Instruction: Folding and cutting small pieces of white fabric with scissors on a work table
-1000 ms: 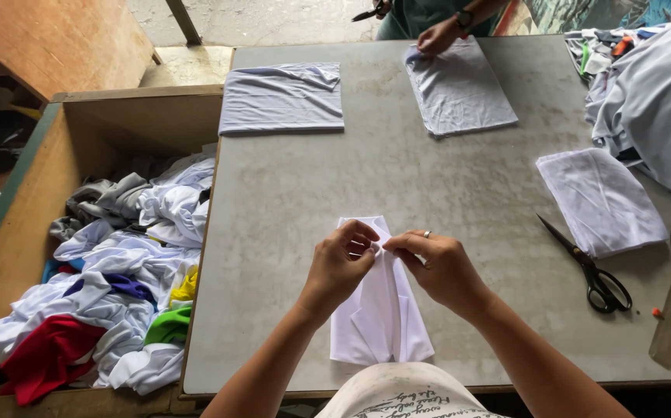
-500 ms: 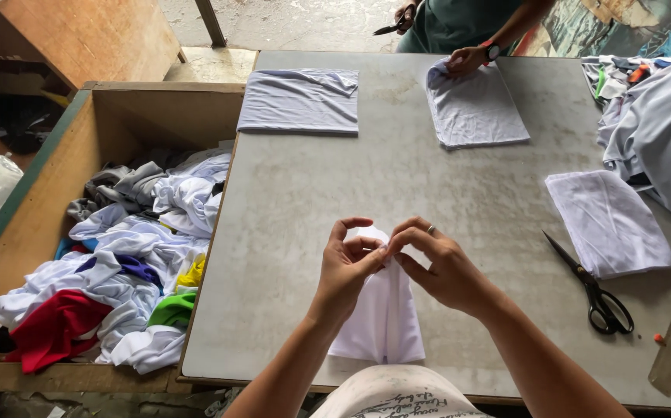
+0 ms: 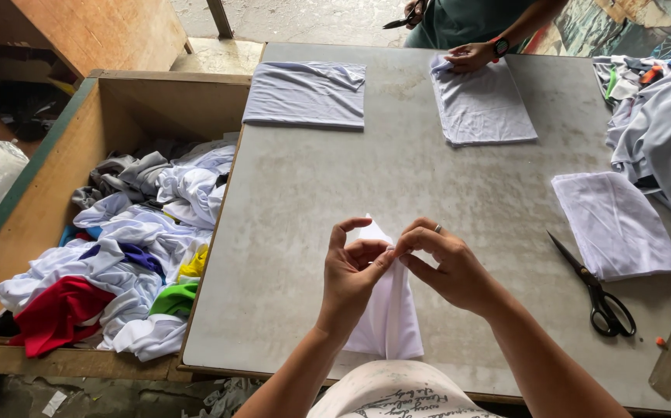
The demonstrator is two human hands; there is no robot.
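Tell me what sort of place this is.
Probably a small garment or cloth-cutting workshop. Folded white cloth pieces lie on a worn grey table, black scissors beside them, and a wooden bin holds mixed fabric scraps.

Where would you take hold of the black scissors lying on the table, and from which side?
Grip the scissors by the looped handles at the near end, coming from above on the right hand's side. The closed blades point away toward the folded white cloth, so the handles lie nearest.
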